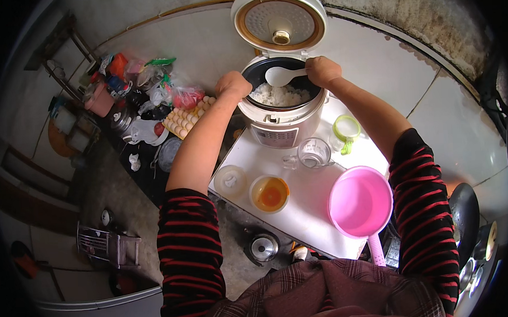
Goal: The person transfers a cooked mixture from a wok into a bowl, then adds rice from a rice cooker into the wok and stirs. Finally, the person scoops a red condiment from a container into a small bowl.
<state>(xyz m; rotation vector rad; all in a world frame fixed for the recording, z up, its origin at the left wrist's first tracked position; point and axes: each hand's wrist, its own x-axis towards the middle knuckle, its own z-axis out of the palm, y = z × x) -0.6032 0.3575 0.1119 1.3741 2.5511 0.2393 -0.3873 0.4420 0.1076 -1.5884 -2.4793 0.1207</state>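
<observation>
A white rice cooker [274,132] stands with its lid [280,21] raised. Its dark inner pot [261,71] sits tilted and slightly raised in the body, with cooked white rice [279,96] inside. My left hand [234,85] grips the pot's left rim. At the right rim, my right hand [323,71] is closed on the pot and on the handle end of a white rice paddle [282,75], whose bowl lies over the rice. In front of the cooker are a clear measuring cup [314,152] and a green-rimmed clear jug [346,129].
A pink plastic dipper [360,201], a bowl with orange residue [269,194] and a translucent lid [230,180] rest on the white table [303,218]. Left, a dark counter holds a tray of eggs [184,119], bags and a lidded pot [122,121]. A wok [465,221] is at right.
</observation>
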